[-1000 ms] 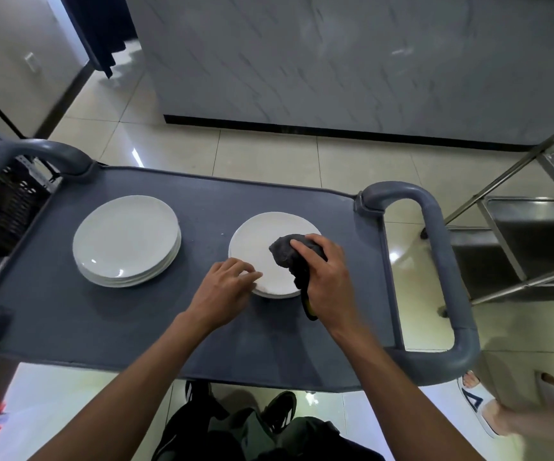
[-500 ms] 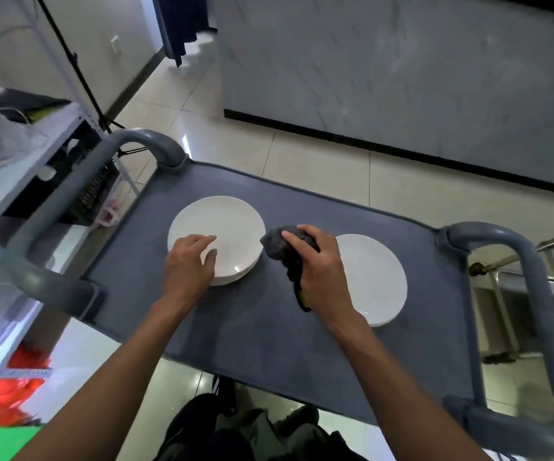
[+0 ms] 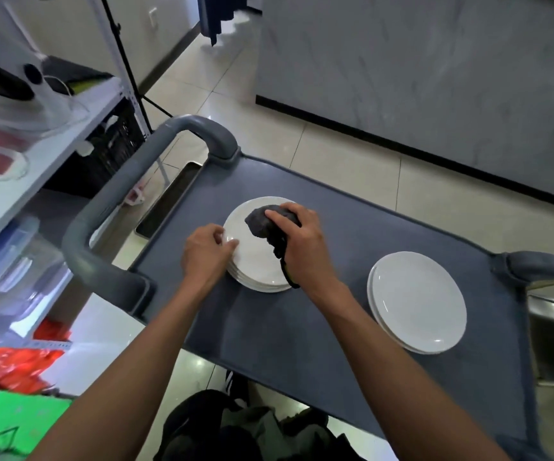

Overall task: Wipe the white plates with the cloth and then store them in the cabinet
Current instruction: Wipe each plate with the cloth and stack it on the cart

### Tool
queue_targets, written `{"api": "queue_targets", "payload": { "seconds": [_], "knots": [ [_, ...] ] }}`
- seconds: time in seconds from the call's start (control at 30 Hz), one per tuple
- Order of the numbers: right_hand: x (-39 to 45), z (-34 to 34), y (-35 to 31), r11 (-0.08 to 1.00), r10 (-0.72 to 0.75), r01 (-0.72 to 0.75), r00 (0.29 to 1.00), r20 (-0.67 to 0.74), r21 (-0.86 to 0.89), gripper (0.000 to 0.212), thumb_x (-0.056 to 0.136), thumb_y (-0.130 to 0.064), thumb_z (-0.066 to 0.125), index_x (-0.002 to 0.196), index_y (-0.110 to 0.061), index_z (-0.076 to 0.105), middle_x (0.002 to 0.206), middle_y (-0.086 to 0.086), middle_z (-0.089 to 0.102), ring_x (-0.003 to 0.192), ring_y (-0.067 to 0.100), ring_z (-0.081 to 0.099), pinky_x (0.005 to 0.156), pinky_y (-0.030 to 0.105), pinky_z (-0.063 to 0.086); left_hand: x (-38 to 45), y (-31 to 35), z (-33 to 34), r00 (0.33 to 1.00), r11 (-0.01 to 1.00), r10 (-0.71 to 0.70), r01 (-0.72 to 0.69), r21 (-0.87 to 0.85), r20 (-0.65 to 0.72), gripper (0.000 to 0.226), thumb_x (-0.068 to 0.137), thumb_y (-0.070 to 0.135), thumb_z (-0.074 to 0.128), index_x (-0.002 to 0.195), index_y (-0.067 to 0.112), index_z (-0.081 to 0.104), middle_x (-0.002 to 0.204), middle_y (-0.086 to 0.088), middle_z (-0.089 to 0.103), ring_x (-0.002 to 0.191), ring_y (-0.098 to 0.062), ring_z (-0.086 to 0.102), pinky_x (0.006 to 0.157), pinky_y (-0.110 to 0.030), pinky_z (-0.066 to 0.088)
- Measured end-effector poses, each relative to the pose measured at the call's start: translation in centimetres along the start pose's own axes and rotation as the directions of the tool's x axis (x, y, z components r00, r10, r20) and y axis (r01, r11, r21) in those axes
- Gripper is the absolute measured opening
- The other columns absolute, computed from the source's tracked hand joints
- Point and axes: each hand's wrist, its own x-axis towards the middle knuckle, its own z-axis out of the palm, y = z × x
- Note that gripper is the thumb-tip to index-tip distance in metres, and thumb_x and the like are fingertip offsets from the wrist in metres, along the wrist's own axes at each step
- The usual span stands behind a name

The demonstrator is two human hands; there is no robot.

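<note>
Forearms: both enter from the bottom of the frame and reach up to mid-frame over the grey cart worktop (image 3: 269, 327).
Left hand (image 3: 206, 252): fingers curled at the left rim of the plate stack (image 3: 252, 257), thumb on the top plate's edge; it seems to pinch or steady the rim.
Right hand (image 3: 300, 242): fingers closed round a bunched dark cloth (image 3: 265, 222), pressing it onto the top plate's upper right part. A cloth tail hangs below the palm.
Plate stack: white plates, several deep, centre of frame, on the worktop near the left cart handle (image 3: 109, 211).
Second stack (image 3: 417, 301): white plates, right of centre, well apart from the first. No hand on it.
Step, judged: wiping the top plate of the centre stack. Storing not yet begun.
Cabinet: not identifiable in this view.
Far left: white shelf (image 3: 36, 154) with blurred items, upper left of frame.
Far: tiled floor, marbled wall across the top.
Risk 1: sideways wiping force could slide the top plate over the one beneath; smooth glaze and a light rim hold would cause it.
Risk 2: the stack lies near the worktop's left end; a hard push leftward could shift it toward the handle gap.
Risk 3: the hanging cloth tail could snag a lower plate's rim.
</note>
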Motion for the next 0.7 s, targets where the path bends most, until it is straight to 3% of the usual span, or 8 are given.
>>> {"api": "queue_targets", "payload": {
  "seconds": [0.17, 0.37, 0.53, 0.7],
  "knots": [
    [1.0, 1.3, 0.7, 0.999, 0.029, -0.028, 0.998, 0.057, -0.025, 0.063, 0.082, 0.007, 0.054, 0.132, -0.029, 0.06, 0.138, 0.006, 0.048, 0.128, 0.03, 0.041, 0.102, 0.053, 0.041, 0.5, 0.3, 0.3, 1.0, 0.998, -0.009, 0.008, 0.065, 0.013, 0.035, 0.077, 0.037, 0.075, 0.107, 0.023, 0.065, 0.104, -0.001, 0.066, 0.098, -0.026, 0.062, 0.08, -0.036, 0.049],
    [2.2, 2.8, 0.5, 1.0, -0.015, 0.015, 0.999, -0.045, 0.006, 0.051, 0.084, 0.001, 0.067, 0.13, -0.019, 0.064, 0.134, 0.007, 0.056, 0.118, 0.033, 0.051, 0.092, 0.05, 0.048, 1.2, 0.7, 0.7, 0.998, 0.99, -0.039, 0.033, 0.14, 0.04, 0.038, 0.078, 0.042, 0.077, 0.107, 0.021, 0.066, 0.108, -0.003, 0.068, 0.103, -0.029, 0.063, 0.085, -0.039, 0.05],
    [1.8, 3.4, 0.9, 0.996, 0.009, -0.004, 0.998, 0.059, -0.085, 0.054, 0.082, 0.001, 0.065, 0.132, -0.019, 0.064, 0.138, 0.012, 0.054, 0.12, 0.036, 0.051, 0.099, 0.049, 0.042, 1.6, 1.0, 0.8, 0.993, 0.989, -0.093, 0.084, 0.123, 0.069, 0.033, 0.078, 0.038, 0.077, 0.104, 0.022, 0.065, 0.106, -0.002, 0.071, 0.103, -0.03, 0.064, 0.085, -0.039, 0.051],
    [1.1, 2.5, 1.3, 0.985, -0.073, 0.103, 0.975, 0.209, -0.137, 0.05, 0.087, -0.009, 0.064, 0.136, -0.017, 0.059, 0.148, 0.015, 0.046, 0.133, 0.035, 0.044, 0.107, 0.053, 0.034, 1.7, 1.3, 0.5, 0.989, 0.992, -0.118, 0.113, 0.06, 0.09, 0.017, 0.076, 0.031, 0.074, 0.089, 0.026, 0.063, 0.099, -0.001, 0.072, 0.098, -0.028, 0.066, 0.079, -0.036, 0.051]
  ]
}}
